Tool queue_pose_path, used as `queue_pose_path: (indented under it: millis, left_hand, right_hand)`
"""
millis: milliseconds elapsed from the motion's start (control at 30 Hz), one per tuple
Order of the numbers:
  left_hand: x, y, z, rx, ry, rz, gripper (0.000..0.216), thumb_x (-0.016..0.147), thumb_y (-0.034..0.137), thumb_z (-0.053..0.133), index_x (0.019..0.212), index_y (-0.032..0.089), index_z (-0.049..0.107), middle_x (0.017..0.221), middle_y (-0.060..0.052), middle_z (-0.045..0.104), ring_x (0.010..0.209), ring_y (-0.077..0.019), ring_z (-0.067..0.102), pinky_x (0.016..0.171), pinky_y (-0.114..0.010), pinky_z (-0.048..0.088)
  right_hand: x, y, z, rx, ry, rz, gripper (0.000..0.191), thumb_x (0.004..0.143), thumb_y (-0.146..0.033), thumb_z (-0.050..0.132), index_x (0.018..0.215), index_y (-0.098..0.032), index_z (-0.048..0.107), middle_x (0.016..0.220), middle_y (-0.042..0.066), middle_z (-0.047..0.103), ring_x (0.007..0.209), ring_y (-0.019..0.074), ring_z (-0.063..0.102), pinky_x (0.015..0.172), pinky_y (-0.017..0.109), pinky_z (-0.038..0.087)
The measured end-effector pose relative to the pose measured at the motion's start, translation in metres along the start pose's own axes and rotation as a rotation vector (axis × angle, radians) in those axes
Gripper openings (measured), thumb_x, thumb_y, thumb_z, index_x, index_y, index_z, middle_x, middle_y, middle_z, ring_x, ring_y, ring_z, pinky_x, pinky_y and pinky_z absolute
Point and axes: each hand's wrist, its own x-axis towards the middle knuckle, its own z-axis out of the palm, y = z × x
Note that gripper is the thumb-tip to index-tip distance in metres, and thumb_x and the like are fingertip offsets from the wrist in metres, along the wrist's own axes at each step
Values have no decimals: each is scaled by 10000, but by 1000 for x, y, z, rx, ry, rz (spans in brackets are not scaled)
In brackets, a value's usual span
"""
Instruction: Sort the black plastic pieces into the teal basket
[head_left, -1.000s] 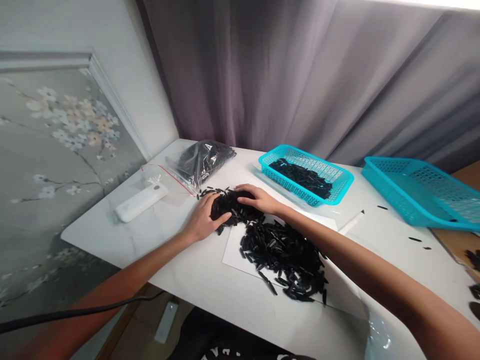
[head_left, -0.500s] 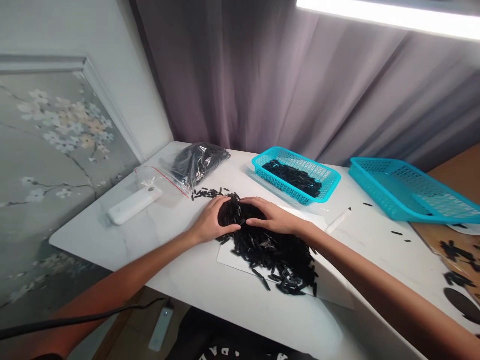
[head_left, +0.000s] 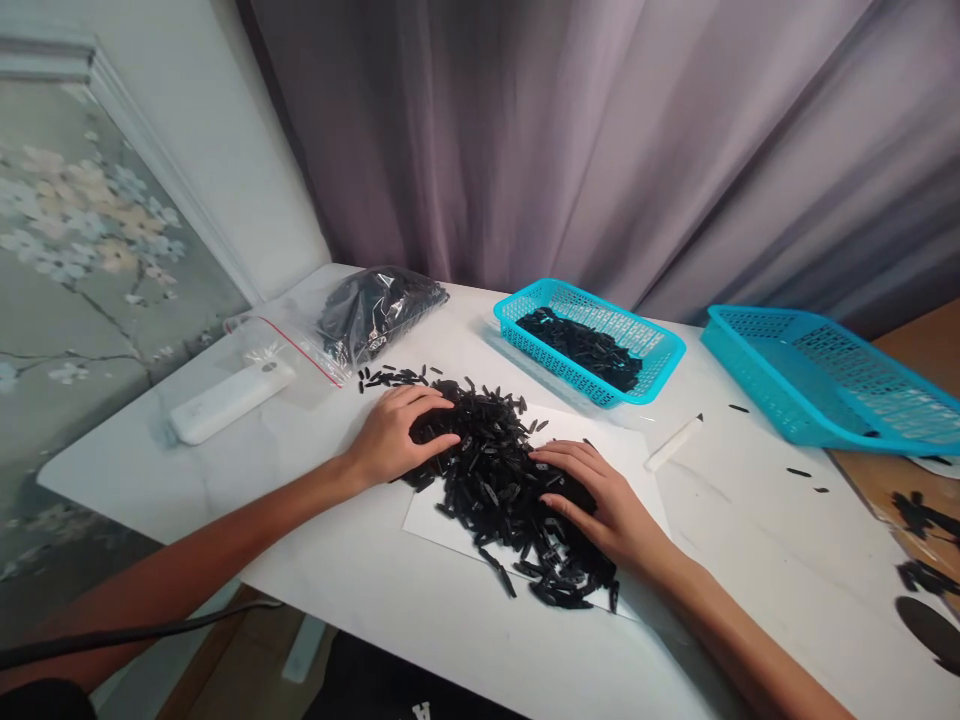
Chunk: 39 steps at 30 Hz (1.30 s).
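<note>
A spread pile of small, elongated black pieces point(head_left: 491, 470) lies on a white sheet point(head_left: 421, 518) and the white table point(head_left: 360, 590). My left hand point(head_left: 391, 437) rests against the pile's left side, its thumb and fingers apart over the pieces. On the right side, my right hand point(head_left: 600, 495) touches the heap with fingers stretched out and thumb apart. Neither hand is closed on a piece, though some fingertips are partly hidden among them. Beyond my left hand, several loose pieces point(head_left: 394, 377) trail toward a clear zip bag point(head_left: 382, 315) filled with similar black pieces.
A blue basket point(head_left: 664, 375) holding more black pieces stands behind the pile. Another blue basket point(head_left: 787, 400) is farther right. A white stick with a dark tip point(head_left: 675, 443) lies between. At left is a white oblong device point(head_left: 232, 402). A black disc point(head_left: 926, 628) lies far right.
My hands have moved apart: the right came nearer and to the right, the left shifted slightly left. The gathered mound between them is now spread flatter. The view has also shifted slightly.
</note>
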Motion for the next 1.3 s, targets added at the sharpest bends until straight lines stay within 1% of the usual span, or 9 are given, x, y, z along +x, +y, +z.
queue_pose_path:
  millis: [100, 333, 467, 567, 700, 833, 933, 1033, 1300]
  left_hand:
    - [5, 1, -7, 58, 65, -1, 235, 838, 437, 712, 959, 237, 697, 1106, -65, 681, 1104, -288, 592, 1051, -515, 409]
    - [24, 26, -19, -33, -75, 163, 444, 845, 418, 719, 1242, 252, 607, 1246, -47, 647, 1185, -239, 584, 1087, -415, 429]
    - [43, 51, -4, -213, -248, 257, 508, 846, 381, 738, 1307, 245, 570, 1245, -48, 651, 1165, -211, 605, 1013, -356, 499]
    - [59, 57, 13, -285, -325, 208, 302, 831, 233, 742, 1122, 228, 665, 1003, -14, 718, 899, -170, 677, 834, -309, 555]
    - [74, 55, 24, -331, -333, 137, 94, 833, 134, 691, 899, 200, 704, 797, 18, 727, 690, -126, 680, 663, -245, 556]
    - [81, 59, 22, -363, -286, 108, 68, 866, 192, 687, 924, 201, 721, 862, 3, 745, 741, -129, 696, 685, -240, 567]
    - [86, 67, 21, -327, -229, 218, 108, 850, 215, 728, 957, 201, 731, 918, -9, 740, 794, -133, 681, 711, -245, 552]
    - [89, 71, 22, -314, -222, 329, 88, 844, 187, 735, 931, 177, 738, 893, -21, 734, 820, -139, 670, 744, -257, 538]
    - [84, 68, 19, -463, -256, 65, 21, 828, 171, 744, 839, 184, 756, 828, 12, 744, 721, -93, 676, 694, -189, 534]
  right_hand:
    - [-1, 2, 3, -13, 86, -10, 322, 956, -286, 574, 1264, -383, 585, 1135, 87, 703, 1062, 306, 648, 875, 525, 572]
    - [2, -5, 1, -4, 291, 180, 174, 929, -334, 613, 1088, -373, 672, 910, 74, 732, 804, 297, 707, 672, 459, 581]
    - [32, -19, -2, 150, 188, 228, 130, 889, -349, 679, 1018, -340, 696, 979, 34, 763, 872, 274, 725, 752, 426, 585]
    - [56, -22, -7, 144, 70, 193, 218, 845, -270, 713, 1054, -331, 725, 1043, 35, 766, 930, 285, 717, 781, 427, 565]
    - [71, -17, -19, 143, -66, 212, 184, 843, -210, 714, 991, -303, 771, 917, 6, 786, 749, 236, 707, 705, 368, 535]
    - [71, -11, -27, 303, -34, 280, 146, 861, -231, 696, 970, -272, 785, 839, -15, 779, 705, 202, 680, 657, 321, 519]
    - [69, -11, -29, 482, -9, 338, 168, 858, -231, 681, 993, -251, 779, 875, -11, 775, 736, 190, 676, 662, 301, 526]
    - [68, -14, -33, 484, -35, 379, 155, 870, -263, 681, 974, -207, 782, 830, 1, 758, 694, 166, 644, 628, 273, 496]
    - [67, -18, -46, 416, -47, 390, 142, 887, -291, 701, 984, -242, 793, 868, -22, 760, 719, 126, 628, 629, 226, 487]
